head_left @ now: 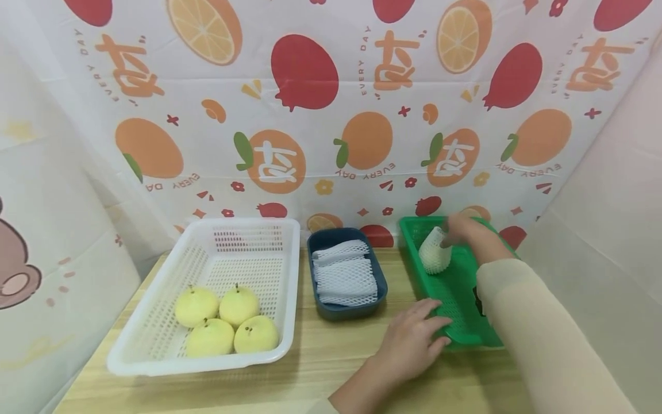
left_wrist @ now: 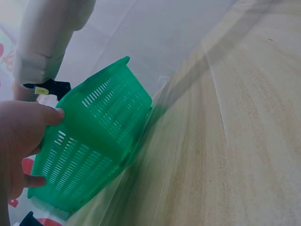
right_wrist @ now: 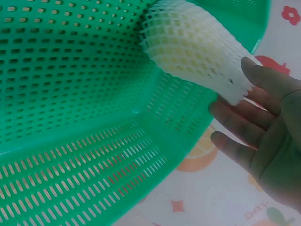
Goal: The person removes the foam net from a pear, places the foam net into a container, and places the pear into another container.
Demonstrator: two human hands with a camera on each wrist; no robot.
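A yellow-green pear in a white foam net [head_left: 435,253] stands in the far left part of the green basket [head_left: 455,299]. My right hand [head_left: 460,230] is at the top of the net; in the right wrist view, the thumb [right_wrist: 263,77] overlaps the net's loose end and the other fingers are spread beside and behind it. At the basket's near left corner, my left hand [head_left: 411,339] holds the rim, its thumb [left_wrist: 51,115] against the outer wall. Part of its fingers is hidden behind the basket wall.
A white basket [head_left: 295,276] on the left holds several bare pears [head_left: 239,305] near its front. Between the baskets, a dark blue tray [head_left: 331,313] contains flat white foam nets [head_left: 346,282]. A fruit-print cloth [head_left: 320,132] hangs behind the wooden table [head_left: 310,374].
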